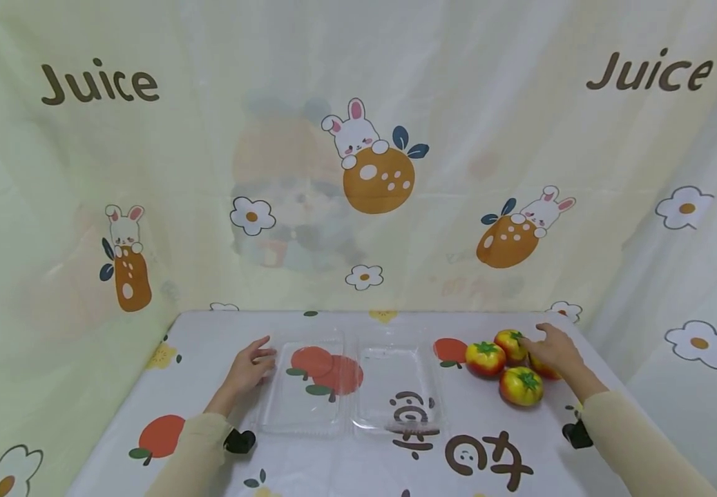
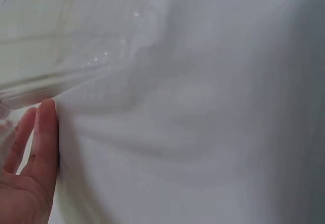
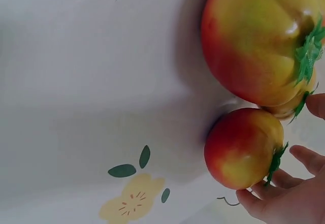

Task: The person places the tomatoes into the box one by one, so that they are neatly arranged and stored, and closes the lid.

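A clear plastic clamshell box lies spread on the table, its two halves side by side. My left hand is at the box's left edge; in the left wrist view its straight fingers reach up to the clear plastic. On the right sits a cluster of several red-and-yellow, tomato-like fruits with green leafy tops. My right hand reaches over the rightmost fruit and partly hides it in the head view. Its spread fingertips are right at this fruit's side, while the thumb is near a neighbouring fruit's leaves.
A printed white cloth with fruit, flower and letter patterns covers the table. Pale printed curtains hang behind the table and at both sides. Black wrist straps show at the sleeves.
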The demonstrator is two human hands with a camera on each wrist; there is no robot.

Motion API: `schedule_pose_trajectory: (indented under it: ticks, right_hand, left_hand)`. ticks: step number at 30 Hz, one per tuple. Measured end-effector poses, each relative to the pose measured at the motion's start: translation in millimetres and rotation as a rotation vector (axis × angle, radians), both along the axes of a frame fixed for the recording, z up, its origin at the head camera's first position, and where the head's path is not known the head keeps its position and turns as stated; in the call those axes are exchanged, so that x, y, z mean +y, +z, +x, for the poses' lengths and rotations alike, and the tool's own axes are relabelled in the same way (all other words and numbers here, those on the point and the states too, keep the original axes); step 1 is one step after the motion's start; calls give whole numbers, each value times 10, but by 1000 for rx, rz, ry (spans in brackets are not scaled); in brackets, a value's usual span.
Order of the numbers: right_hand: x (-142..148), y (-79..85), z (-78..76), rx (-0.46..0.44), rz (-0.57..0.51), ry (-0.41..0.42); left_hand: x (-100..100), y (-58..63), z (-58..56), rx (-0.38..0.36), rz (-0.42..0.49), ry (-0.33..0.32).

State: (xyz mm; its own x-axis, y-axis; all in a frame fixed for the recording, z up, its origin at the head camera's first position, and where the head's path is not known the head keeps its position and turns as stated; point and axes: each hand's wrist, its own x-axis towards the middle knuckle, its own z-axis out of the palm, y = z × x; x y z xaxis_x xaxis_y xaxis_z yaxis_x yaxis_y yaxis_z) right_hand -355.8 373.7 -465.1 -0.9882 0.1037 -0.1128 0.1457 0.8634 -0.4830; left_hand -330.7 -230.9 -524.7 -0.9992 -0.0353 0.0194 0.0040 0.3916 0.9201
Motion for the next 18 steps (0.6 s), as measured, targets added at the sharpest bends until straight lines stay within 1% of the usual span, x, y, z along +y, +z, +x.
schedule_pose_trajectory:
  ticks: [4,9,13,16,18]
  right_hand:
    - [30,10,19,-7,-3,5]
    - [105,5,54,-48,-25,-18]
    - [179,-28,91,-67,-46,-15]
    - [207,-13,137,-86,-80,-11]
    - [217,4,162,-101,-103,-8]
  left_hand:
    - [-15,-61,-17,-52,19,12]
    - [-46,-154,-50,-74,64,8]
    - [-92,-201,-55,-39,113,-3]
    - [-120,-190,-40,-12,127,-19]
    - [-131,-178,-38,-18,127,-25]
